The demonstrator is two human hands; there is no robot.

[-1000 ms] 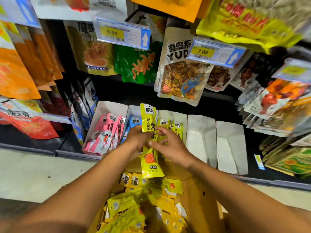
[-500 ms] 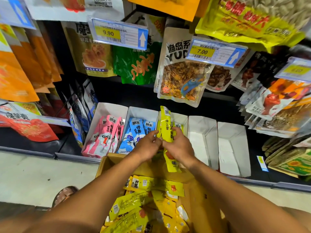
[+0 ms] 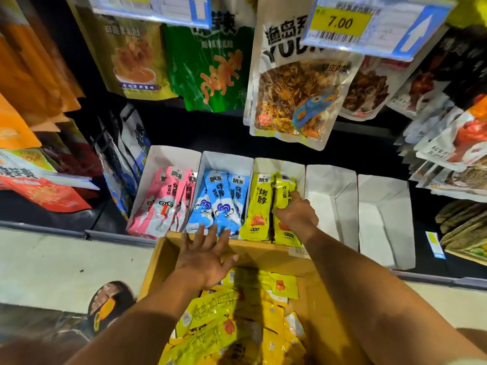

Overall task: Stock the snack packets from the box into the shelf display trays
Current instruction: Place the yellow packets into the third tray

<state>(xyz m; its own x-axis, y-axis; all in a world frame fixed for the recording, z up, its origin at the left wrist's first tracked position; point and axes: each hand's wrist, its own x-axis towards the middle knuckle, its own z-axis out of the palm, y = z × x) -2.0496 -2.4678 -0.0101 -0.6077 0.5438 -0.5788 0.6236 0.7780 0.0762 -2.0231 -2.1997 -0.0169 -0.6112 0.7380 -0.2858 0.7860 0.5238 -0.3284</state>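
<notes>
Right hand (image 3: pixel 296 216) is on the yellow packet (image 3: pixel 286 185) in the third tray (image 3: pixel 279 164). Fingers are curled over it, forefinger out along its right edge. Can't tell whether it pinches the packet or only presses it down. Left hand (image 3: pixel 208 256) is flat, fingers spread, nothing in it, palm down over the far rim of the box (image 3: pixel 263 252).

Stock state: pink packets (image 3: pixel 168 198) in the first tray, blue packets (image 3: pixel 221 201) in the second, yellow only a couple across in the third. The two white trays (image 3: pixel 329 185) to its right show nothing inside. Loose yellow packets (image 3: pixel 210 312) fill the box, so my read is plenty left to do.

Relation that matters: the loose packets lie just under and behind the left hand, toward the person. The right hand is up on the shelf, farther from them, so left is the likely picker. Trayed packets lie with the long axis running up the tray, label end at the back. Those in the box are jumbled, many slanted across (some blurred, orientation unclear). The next pick probably needs a turn to line up with the tray before it slides in.
</notes>
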